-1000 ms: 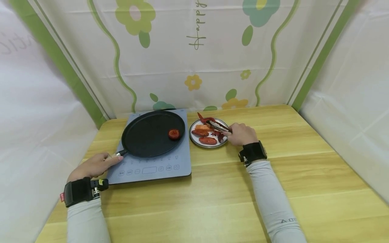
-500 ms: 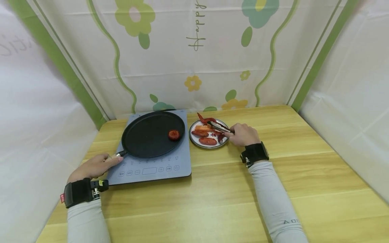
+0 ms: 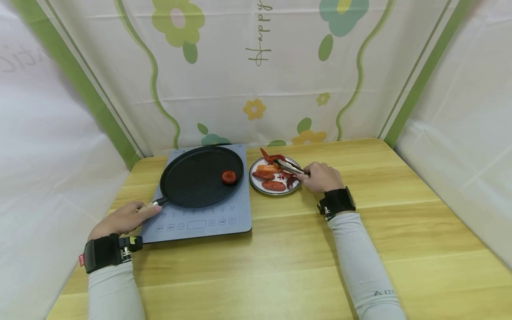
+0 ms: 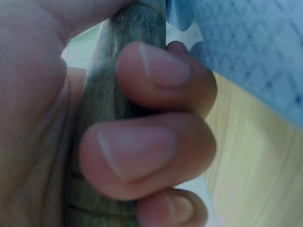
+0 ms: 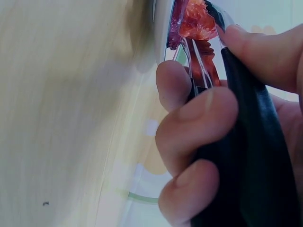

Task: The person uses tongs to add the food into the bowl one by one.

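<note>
My left hand grips the wooden-looking handle of a flat black frying pan, fingers curled round it in the left wrist view. The pan sits on a grey induction cooktop, with a round red piece of food near its right side. My right hand holds metal tongs with black grips, thumb on one side and fingers on the other. Their tips reach over a plate bearing several reddish-orange food pieces. In the right wrist view orange food shows at the tongs' front.
Below both stands a wood-grain table. A white curtain with flowers rises directly behind the cooktop and plate. White fabric walls close in the left and right sides.
My right hand and the tongs have shifted slightly to the right over the plate. My left hand, the pan and the red piece in it stay as they were.
</note>
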`<state>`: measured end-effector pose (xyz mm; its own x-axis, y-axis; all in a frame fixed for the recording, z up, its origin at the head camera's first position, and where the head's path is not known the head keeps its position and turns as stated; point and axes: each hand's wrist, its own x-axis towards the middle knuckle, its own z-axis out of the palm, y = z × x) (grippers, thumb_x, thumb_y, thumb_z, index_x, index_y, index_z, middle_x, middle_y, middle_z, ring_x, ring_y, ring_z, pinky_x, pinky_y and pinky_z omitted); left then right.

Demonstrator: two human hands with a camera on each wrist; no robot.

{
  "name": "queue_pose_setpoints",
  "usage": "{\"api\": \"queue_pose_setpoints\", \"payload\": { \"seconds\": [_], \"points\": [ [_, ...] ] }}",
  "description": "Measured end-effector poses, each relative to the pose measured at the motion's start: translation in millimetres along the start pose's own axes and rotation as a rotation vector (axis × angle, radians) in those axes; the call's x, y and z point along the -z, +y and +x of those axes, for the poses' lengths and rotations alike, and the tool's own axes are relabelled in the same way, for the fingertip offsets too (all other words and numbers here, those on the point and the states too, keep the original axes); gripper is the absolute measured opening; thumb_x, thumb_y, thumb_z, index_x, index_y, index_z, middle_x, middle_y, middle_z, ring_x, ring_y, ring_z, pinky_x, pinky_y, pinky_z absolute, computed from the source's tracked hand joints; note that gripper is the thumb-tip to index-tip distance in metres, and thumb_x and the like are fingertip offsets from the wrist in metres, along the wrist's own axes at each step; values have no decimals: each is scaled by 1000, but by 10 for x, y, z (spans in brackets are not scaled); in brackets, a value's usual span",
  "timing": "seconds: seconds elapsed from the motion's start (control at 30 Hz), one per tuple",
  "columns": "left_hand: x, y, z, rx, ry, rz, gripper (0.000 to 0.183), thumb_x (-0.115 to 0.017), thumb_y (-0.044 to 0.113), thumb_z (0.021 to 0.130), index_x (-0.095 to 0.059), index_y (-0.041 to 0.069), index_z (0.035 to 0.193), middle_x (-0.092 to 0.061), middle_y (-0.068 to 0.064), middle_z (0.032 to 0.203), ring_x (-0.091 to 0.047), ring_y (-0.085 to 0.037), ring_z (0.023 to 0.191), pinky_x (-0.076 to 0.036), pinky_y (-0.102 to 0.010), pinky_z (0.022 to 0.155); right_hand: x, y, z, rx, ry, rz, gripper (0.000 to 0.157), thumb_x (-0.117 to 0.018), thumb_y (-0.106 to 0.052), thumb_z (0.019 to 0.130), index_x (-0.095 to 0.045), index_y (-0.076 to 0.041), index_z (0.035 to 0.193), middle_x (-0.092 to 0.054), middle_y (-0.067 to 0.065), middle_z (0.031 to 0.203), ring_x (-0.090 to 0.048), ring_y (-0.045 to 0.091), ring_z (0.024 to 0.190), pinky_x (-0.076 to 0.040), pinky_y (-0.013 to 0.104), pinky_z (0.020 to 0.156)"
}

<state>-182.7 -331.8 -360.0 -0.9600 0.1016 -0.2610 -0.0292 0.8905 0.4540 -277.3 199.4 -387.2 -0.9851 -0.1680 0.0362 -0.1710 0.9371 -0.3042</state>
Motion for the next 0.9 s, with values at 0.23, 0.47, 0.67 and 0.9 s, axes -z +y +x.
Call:
{"api": "queue_pose_setpoints", "payload": {
  "seconds": [0.23, 0.47, 0.67, 0.9],
  "points": [
    [-5, -4, 11, -10, 2, -26, 54, -49, 58, 93, -47, 4, 88, -42, -6, 75, -45, -22, 68, -35, -34, 59, 15, -3, 2, -3, -8, 8, 28, -52, -47, 95, -66, -23, 99, -51, 2, 70, -46, 21, 62, -32, 36, 55],
    [-9, -12, 19, -16, 6, -33, 53, -50, 57, 93, -47, 4, 86, -41, -5, 73, -44, -21, 66, -35, -34, 57, 22, 5, 10, 2, -16, 23, 34, -51, -48, 95, -65, -25, 115, -52, 2, 73, -47, 21, 64, -33, 36, 56],
    [-6, -7, 16, -11, -1, -25, 54, -49, 58, 93, -48, 4, 89, -42, -6, 76, -45, -22, 70, -35, -35, 59, 17, 10, 22, 11, -12, 21, 34, -52, -49, 95, -65, -24, 115, -55, 1, 77, -48, 21, 66, -34, 36, 57],
    [-2, 11, 10, -5, -5, -22, 56, -48, 59, 93, -49, 3, 92, -43, -7, 78, -47, -23, 73, -36, -35, 60, 29, 0, 21, 19, -11, 31, 34, -52, -50, 95, -66, -24, 111, -54, 2, 78, -48, 21, 65, -34, 36, 57]
  ]
}}
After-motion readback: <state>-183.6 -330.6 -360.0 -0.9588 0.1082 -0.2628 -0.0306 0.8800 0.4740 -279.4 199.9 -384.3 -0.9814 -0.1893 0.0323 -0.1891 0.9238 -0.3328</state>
